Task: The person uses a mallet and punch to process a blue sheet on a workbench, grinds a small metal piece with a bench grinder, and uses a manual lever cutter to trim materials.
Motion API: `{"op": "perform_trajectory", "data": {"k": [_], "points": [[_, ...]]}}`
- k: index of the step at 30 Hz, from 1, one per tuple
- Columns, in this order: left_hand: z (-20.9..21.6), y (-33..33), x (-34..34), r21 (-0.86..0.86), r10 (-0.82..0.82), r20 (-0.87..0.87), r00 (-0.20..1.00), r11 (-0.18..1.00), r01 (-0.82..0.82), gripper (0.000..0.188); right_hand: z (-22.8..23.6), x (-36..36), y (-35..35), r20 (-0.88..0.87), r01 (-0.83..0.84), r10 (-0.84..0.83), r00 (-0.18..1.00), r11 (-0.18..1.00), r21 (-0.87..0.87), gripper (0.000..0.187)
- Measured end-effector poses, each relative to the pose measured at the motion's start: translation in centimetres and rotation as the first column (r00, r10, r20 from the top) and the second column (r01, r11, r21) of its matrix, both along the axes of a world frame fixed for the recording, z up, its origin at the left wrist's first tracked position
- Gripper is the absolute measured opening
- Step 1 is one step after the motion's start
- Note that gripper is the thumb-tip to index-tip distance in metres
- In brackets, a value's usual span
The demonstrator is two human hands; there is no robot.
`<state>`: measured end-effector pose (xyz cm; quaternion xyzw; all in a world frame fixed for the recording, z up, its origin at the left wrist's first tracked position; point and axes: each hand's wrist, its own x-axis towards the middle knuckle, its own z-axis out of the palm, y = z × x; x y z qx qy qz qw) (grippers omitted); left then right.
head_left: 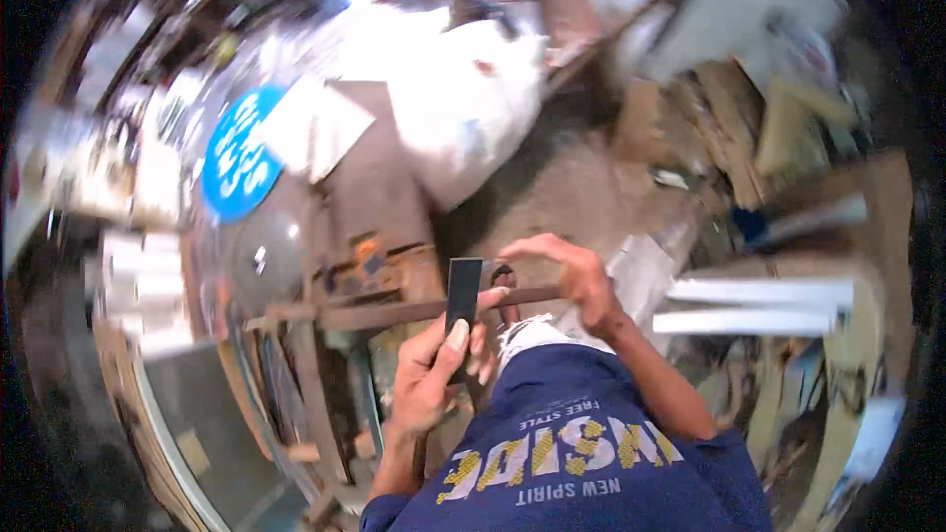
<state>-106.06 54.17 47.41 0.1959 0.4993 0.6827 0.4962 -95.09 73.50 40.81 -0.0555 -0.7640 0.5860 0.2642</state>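
Note:
My left hand [431,372] grips a thin, dark rectangular strip [464,288], thumb pressed on its face and fingers behind. The strip points up and away from me, with a pale line along one side. My right hand [579,281] is just right of the strip's far end, its forefinger stretched toward it. A small gap separates that fingertip from the strip, and nothing shows in this hand. Its remaining fingers are partly hidden and blurred.
A wooden bar [384,315] crosses below my hands, beside a brown workbench [372,177]. Beyond lie a white sack [473,103] and a round blue sign [242,154]. White strips [759,293] lie at right. A glass pane [212,424] leans at lower left. Cardboard pieces [724,118] clutter the far right.

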Motion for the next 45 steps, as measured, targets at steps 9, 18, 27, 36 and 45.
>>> {"op": "perform_trajectory", "data": {"k": [9, 18, 27, 36, 45], "points": [[-0.3, 11.7, 25.4, -0.408, -0.815, -0.306, 0.492, 0.579, 0.706, 0.035, 5.5, 33.1, -3.1, -0.055, 0.866, -0.865, 0.498, 0.492, 0.09, 0.024], [-5.9, 9.4, 66.3, -0.169, -0.812, -0.454, -0.366, -0.325, 0.931, 0.061, 3.0, 70.9, -23.9, 0.042, 0.882, -0.97, -0.239, -0.235, -0.408, 0.014], [-7.6, -4.8, 93.4, -0.216, -0.434, -0.548, -0.715, -0.752, 0.623, 0.075, -1.4, 78.7, -47.5, 0.241, 0.181, -0.296, -0.924, -0.896, -0.406, 0.03], [-15.0, -32.7, 113.0, -0.188, 0.178, -0.525, -0.833, -0.978, -0.09, 0.061, -19.6, 73.1, -61.1, 0.642, -0.865, 0.703, -0.305, -0.487, 0.122, 0.041], [-22.7, -68.8, 114.9, -0.012, 0.569, -0.424, -0.704, -0.781, -0.624, 0.066, -27.8, 66.8, -59.1, 0.884, -0.955, 0.398, 0.246, -0.058, 0.292, 0.054]]}}
